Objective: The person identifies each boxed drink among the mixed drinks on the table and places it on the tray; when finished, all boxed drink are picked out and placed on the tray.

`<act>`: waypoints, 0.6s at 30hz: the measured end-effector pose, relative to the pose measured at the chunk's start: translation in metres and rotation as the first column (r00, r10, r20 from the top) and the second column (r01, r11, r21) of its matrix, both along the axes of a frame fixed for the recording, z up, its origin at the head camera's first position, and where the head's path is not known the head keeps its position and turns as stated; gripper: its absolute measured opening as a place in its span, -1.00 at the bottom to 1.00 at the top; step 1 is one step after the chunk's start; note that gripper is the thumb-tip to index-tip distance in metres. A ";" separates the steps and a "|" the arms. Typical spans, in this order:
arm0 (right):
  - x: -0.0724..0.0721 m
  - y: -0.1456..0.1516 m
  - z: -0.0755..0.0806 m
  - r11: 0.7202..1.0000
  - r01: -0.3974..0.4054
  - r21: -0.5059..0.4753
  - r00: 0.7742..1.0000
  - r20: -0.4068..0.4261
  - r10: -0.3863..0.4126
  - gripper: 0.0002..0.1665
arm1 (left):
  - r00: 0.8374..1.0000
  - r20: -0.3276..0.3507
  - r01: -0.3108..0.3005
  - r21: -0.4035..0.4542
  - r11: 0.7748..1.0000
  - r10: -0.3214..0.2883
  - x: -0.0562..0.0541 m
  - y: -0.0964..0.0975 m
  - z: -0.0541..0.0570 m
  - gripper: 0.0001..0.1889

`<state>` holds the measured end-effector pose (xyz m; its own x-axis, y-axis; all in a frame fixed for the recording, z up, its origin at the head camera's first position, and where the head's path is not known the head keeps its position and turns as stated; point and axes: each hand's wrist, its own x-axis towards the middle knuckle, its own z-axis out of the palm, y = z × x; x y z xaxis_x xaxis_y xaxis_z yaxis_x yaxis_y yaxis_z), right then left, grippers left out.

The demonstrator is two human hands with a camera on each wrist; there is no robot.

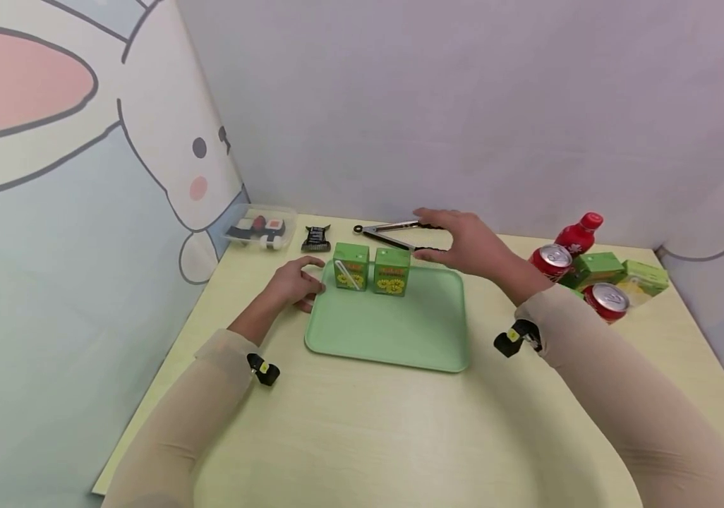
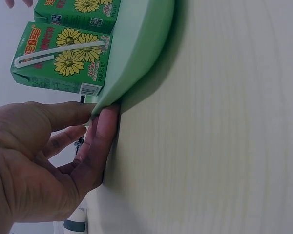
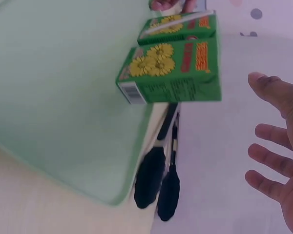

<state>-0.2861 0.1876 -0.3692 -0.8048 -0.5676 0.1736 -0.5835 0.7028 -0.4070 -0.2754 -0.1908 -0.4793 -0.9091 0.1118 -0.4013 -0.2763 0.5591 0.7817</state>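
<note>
A light green tray [image 1: 387, 339] lies on the table, and my left hand [image 1: 295, 283] pinches its left rim between thumb and fingers. Two green juice boxes [image 1: 391, 279] with yellow flowers stand side by side at the tray's back left. The left box bears a white straw [image 2: 61, 51] on its front. Behind the tray lie metal tongs [image 1: 394, 226] with black tips, spread apart. My right hand [image 1: 473, 243] hovers around the tong tips in the head view, fingers spread. In the right wrist view it holds nothing and is apart from the boxes and tongs.
A small black packet [image 1: 317, 238] and a clear container [image 1: 260, 227] of sushi-like pieces sit at the back left. To the right are a red bottle [image 1: 578, 236], red cans [image 1: 608, 302] and more juice boxes [image 1: 644, 281]. Walls [image 1: 432, 106] border the table's back and sides.
</note>
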 end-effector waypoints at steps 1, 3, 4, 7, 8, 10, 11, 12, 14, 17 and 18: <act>0.000 0.005 0.002 1.000 0.010 0.000 1.000 -0.001 -0.010 -0.04 | 1.000 0.000 0.001 -0.002 1.000 -0.001 0.000 0.000 0.000 -0.35; 0.001 0.014 0.006 1.000 0.031 0.003 0.999 -0.005 -0.031 -0.04 | 1.000 -0.001 0.004 -0.006 1.000 -0.004 0.000 0.001 0.001 -0.35; 0.002 0.019 0.008 0.999 0.039 0.003 0.999 -0.009 -0.039 -0.04 | 1.000 -0.001 0.004 -0.006 1.000 -0.004 0.001 0.001 0.002 -0.35; 0.004 0.035 0.013 0.998 0.062 0.005 0.998 -0.031 -0.062 -0.05 | 1.000 -0.003 0.003 -0.009 1.000 -0.003 0.001 0.001 0.003 -0.35; 0.004 0.040 0.014 0.998 0.068 0.005 0.997 -0.036 -0.068 -0.05 | 1.000 -0.003 0.002 -0.008 1.000 -0.002 0.001 0.001 0.003 -0.35; 0.006 0.051 0.017 0.996 0.085 0.002 0.996 -0.040 -0.085 -0.06 | 1.000 0.000 -0.001 -0.006 1.000 0.001 0.001 0.001 0.003 -0.35; 0.007 0.057 0.018 0.995 0.098 0.004 0.995 -0.037 -0.097 -0.07 | 1.000 0.001 -0.003 -0.006 1.000 0.003 0.001 0.001 0.003 -0.35; 0.008 0.063 0.020 0.994 0.108 0.005 0.994 -0.034 -0.107 -0.08 | 1.000 0.003 -0.005 -0.006 1.000 0.005 0.001 0.001 0.002 -0.35; 0.010 0.074 0.021 0.992 0.129 0.008 0.991 -0.030 -0.129 -0.10 | 1.000 0.005 -0.008 -0.006 1.000 0.008 0.001 0.001 0.001 -0.36; 0.011 0.091 0.023 0.989 0.147 0.025 0.988 -0.049 -0.146 -0.12 | 1.000 0.004 -0.014 -0.008 1.000 0.014 0.001 0.001 -0.001 -0.35; 0.012 0.096 0.023 0.988 0.155 0.026 0.987 -0.053 -0.153 -0.13 | 1.000 0.004 -0.014 -0.007 1.000 0.014 0.000 0.001 -0.001 -0.35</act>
